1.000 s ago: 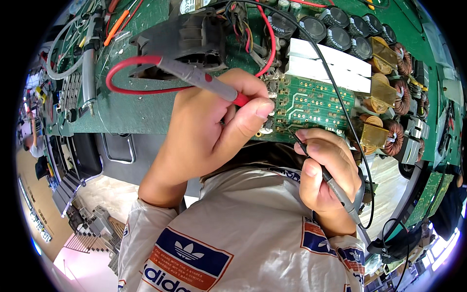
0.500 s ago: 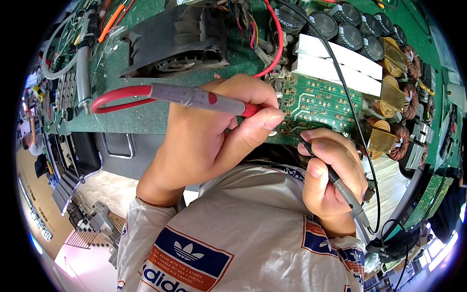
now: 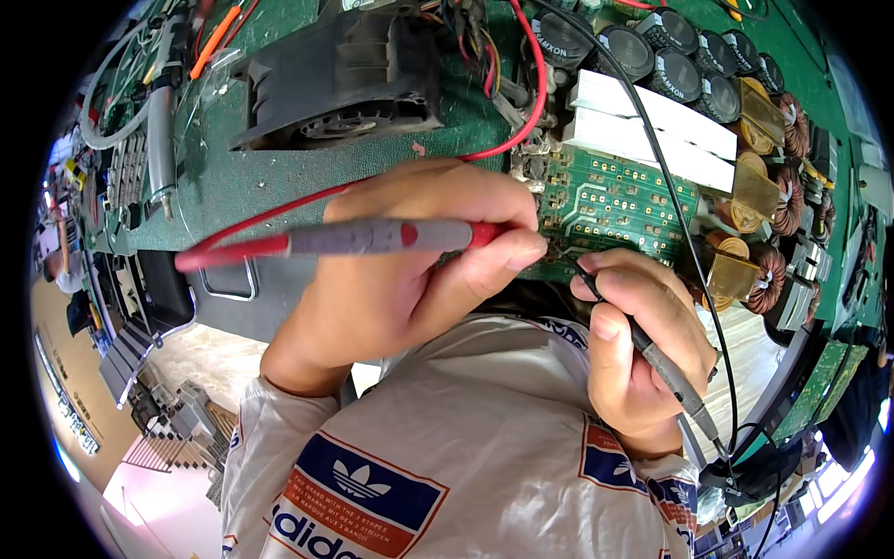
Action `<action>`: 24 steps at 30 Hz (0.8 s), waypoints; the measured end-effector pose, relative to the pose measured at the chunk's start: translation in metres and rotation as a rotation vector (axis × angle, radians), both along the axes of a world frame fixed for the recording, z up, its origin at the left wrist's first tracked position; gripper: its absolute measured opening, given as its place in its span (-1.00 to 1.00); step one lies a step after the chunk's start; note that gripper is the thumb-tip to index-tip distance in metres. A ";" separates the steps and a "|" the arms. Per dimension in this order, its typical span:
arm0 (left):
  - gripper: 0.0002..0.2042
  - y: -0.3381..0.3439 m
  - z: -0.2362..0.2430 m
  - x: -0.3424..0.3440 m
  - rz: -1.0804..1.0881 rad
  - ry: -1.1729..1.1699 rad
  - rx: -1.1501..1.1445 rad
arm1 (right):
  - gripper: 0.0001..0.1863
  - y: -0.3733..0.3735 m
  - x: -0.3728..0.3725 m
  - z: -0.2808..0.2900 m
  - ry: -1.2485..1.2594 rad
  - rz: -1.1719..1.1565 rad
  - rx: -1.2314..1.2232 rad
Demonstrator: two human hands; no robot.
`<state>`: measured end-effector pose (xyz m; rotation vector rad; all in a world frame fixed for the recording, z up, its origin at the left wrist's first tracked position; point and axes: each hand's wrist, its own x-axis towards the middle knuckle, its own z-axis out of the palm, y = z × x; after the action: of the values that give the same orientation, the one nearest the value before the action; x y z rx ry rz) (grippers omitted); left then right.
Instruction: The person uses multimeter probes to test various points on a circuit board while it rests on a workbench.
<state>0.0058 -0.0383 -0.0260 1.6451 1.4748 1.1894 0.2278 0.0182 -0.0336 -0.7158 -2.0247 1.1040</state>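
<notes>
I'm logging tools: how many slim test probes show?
2: a red-and-grey plastic probe in the left hand, a black-and-grey plastic probe in the right hand.

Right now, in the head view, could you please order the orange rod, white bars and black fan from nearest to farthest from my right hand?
1. White bars: ahead of your right hand.
2. Black fan: farther left.
3. Orange rod: farthest, upper left.

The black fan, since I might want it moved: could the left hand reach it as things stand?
Probably yes: the black fan lies beyond the left hand, with a red cable crossing between, but that hand holds a probe.
</notes>
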 end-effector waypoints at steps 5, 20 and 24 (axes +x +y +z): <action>-0.70 -0.001 -0.004 0.001 0.031 -0.003 0.041 | -0.74 0.000 0.003 -0.009 0.040 0.022 0.053; -0.68 0.003 -0.008 0.001 0.007 0.051 0.165 | -0.65 0.008 0.001 -0.001 0.003 0.067 0.112; -0.73 0.002 -0.008 0.003 -0.036 0.134 0.215 | -0.67 0.012 -0.003 -0.002 0.008 0.072 0.175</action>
<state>0.0091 -0.0366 -0.0339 1.9201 1.4306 1.2760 0.2251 0.0301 -0.0351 -0.5517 -2.1235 0.9530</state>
